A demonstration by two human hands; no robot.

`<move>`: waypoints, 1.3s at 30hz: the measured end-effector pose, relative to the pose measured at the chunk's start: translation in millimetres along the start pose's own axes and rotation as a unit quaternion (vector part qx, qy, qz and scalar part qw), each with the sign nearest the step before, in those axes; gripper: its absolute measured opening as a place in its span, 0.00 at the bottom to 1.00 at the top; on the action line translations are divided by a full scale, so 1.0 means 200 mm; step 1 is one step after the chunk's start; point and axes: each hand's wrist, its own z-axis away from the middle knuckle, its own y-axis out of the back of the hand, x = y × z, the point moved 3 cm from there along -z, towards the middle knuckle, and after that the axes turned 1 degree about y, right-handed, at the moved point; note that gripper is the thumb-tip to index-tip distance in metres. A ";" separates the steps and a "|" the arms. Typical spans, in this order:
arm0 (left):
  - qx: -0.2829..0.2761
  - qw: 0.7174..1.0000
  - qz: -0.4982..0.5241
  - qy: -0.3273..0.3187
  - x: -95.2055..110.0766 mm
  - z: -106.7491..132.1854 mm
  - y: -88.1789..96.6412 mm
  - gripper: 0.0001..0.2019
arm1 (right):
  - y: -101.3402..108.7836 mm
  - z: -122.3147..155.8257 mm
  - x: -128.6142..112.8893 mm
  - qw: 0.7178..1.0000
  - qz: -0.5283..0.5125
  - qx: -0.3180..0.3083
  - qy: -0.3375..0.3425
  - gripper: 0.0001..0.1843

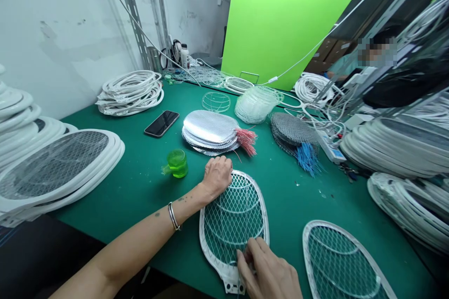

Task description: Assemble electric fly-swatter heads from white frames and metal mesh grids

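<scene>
A white oval racket frame with a wire mesh (233,217) lies on the green table (140,187) in front of me. My left hand (217,175) is curled over its far rim, holding it down. My right hand (268,271) is at the near end of the frame, with fingers pinched together on the mesh close to the neck; what they pinch is too small to make out. A second white frame with mesh (342,264) lies to the right, untouched.
Behind the frame are a stack of silver meshes with red wires (212,131), grey meshes with blue wires (293,133), a green cup (176,163) and a phone (162,123). Stacks of white frames (52,168) stand left and right (396,145). A person sits at far right.
</scene>
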 end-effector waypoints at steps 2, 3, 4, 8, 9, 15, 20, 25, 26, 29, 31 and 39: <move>-0.005 1.000 0.002 -0.012 0.00 0.00 0.00 0.06 | 0.10 -0.06 0.02 0.997 -0.072 -0.015 -0.035 0.16; -0.008 1.000 0.003 -0.015 -0.01 -0.01 0.01 0.05 | 0.15 -0.12 0.03 0.993 -0.107 -0.015 -0.055 0.18; -0.010 1.000 0.004 -0.015 -0.01 -0.01 0.01 0.05 | 0.20 -0.20 0.05 0.988 -0.136 -0.009 -0.077 0.18; -0.015 1.000 0.004 -0.007 -0.02 -0.01 0.01 0.04 | 0.27 -0.62 0.13 0.977 -0.158 0.010 -0.143 0.13; -0.016 1.000 0.005 -0.007 -0.02 -0.01 0.01 0.04 | 0.26 -0.71 0.15 0.976 -0.156 0.006 -0.153 0.13; -0.038 0.999 0.023 -0.024 -0.01 -0.03 0.00 0.05 | 0.10 -0.96 0.27 0.969 -0.166 -0.060 -0.175 0.14; -0.046 0.998 0.037 -0.026 -0.02 -0.04 -0.02 0.07 | 0.08 -1.00 0.29 0.966 -0.167 -0.090 -0.178 0.16; -0.034 0.997 0.059 -0.026 -0.01 -0.03 0.02 0.05 | 0.17 -1.01 0.25 0.969 -0.156 -0.071 -0.177 0.18; -0.027 0.997 0.064 -0.023 -0.01 -0.01 0.04 0.04 | 0.19 -0.97 0.24 0.971 -0.153 -0.051 -0.176 0.17; 0.002 0.990 0.128 -0.060 0.01 0.15 0.15 0.08 | 0.25 -0.72 0.23 0.972 -0.154 0.022 -0.174 0.18; -0.016 0.966 0.209 -0.151 0.03 0.33 0.21 0.09 | 0.27 -0.45 0.22 0.974 -0.152 0.079 -0.147 0.18; -0.065 0.927 0.179 -0.322 -0.02 0.88 0.12 0.10 | 0.04 0.35 -0.05 0.959 -0.069 0.177 0.209 0.14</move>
